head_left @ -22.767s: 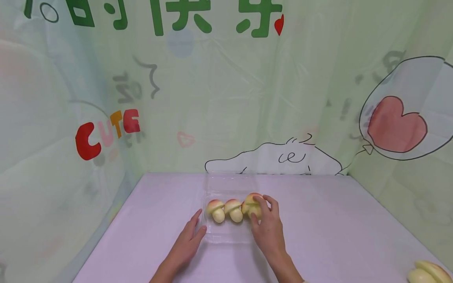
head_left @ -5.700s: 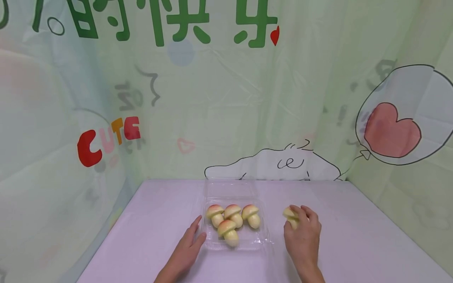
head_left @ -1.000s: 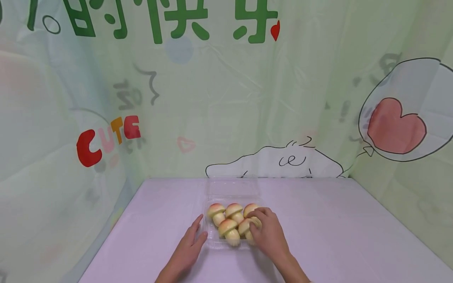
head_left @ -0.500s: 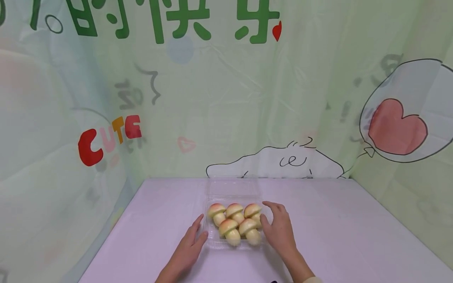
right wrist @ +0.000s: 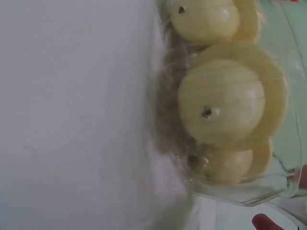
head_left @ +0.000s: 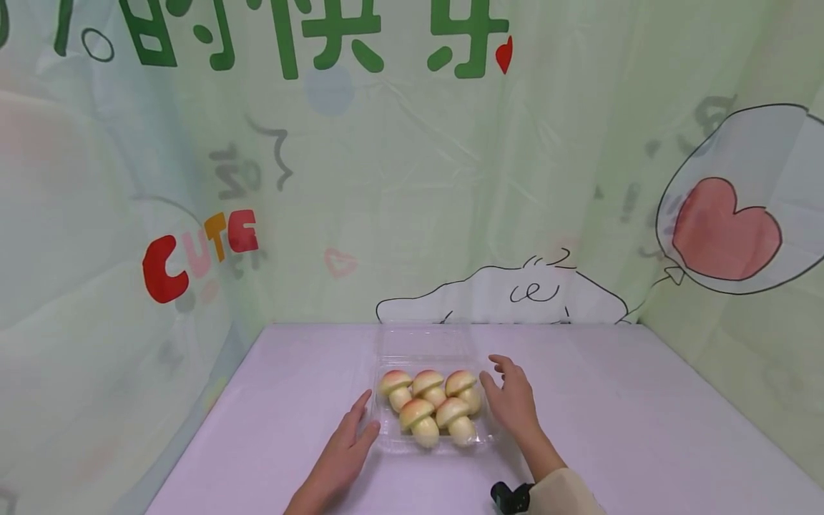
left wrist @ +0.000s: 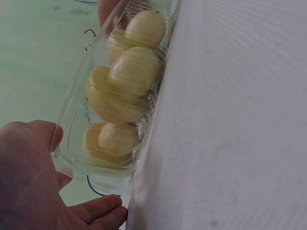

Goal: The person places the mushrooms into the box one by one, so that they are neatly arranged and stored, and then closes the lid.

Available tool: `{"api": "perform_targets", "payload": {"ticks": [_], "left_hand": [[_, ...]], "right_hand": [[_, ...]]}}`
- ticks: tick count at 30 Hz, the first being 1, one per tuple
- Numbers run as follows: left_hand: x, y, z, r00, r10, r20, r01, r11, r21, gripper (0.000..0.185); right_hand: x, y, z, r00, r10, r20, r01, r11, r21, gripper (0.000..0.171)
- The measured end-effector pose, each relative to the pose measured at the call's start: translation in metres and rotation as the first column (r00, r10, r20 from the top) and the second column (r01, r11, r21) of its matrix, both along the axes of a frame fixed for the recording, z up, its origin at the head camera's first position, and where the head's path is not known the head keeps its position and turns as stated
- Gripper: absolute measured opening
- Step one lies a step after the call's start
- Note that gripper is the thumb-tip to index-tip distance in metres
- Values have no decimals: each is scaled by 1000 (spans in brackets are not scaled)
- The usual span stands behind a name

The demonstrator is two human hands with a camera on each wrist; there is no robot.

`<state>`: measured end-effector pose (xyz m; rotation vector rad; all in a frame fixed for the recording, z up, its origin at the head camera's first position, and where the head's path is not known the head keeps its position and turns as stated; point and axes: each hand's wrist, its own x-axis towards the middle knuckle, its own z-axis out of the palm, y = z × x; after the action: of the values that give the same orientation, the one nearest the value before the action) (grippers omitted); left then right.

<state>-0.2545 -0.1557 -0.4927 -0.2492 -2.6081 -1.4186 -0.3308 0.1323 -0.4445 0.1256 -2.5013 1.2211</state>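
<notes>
A clear hinged plastic box (head_left: 386,445) lies on the table, its lid (head_left: 421,341) folded back. Inside are several toy mushrooms (head_left: 425,425) with pale stems and reddish-yellow caps, three behind and two in front. My left hand (head_left: 341,447) rests at the box's left side with fingers extended. In the left wrist view its thumb (left wrist: 45,132) lies by the clear rim. On the other side, my right hand (head_left: 513,400) holds nothing, fingers loosely bent beside the right wall. The right wrist view shows mushroom stem ends (right wrist: 220,103) through the plastic and only fingertips.
A lilac-white cloth covers the table (head_left: 618,408). Printed curtains (head_left: 418,214) hang behind it and along both sides. A black device (head_left: 510,497) sits at my right wrist, by a beige sleeve (head_left: 563,493).
Over these frames, mushrooms have been added to the box, the last in the front row on the right. My right hand has let it go and moved right; the left has barely moved.
</notes>
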Motion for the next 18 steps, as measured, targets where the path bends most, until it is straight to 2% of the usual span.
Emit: {"api": "perform_targets", "payload": {"ticks": [4,10,14,18], "left_hand": [[-1,0,-2,1000,-1,2,1,1000,-5,55],[-1,-1,-2,1000,-4,-9,4,1000,-13,56],[0,-1,0,1000,-3,-8,3,1000,-22,56],[-1,-1,1,1000,-6,4,6,1000,-12,56]], "right_hand": [[-11,2,4,995,48,88,-48,999,-1,46],[-28,6,2,971,97,219,-90,995,-43,49],[-36,8,0,953,129,274,-118,991,-57,49],[-42,8,1,931,174,320,-144,983,-115,49]]}}
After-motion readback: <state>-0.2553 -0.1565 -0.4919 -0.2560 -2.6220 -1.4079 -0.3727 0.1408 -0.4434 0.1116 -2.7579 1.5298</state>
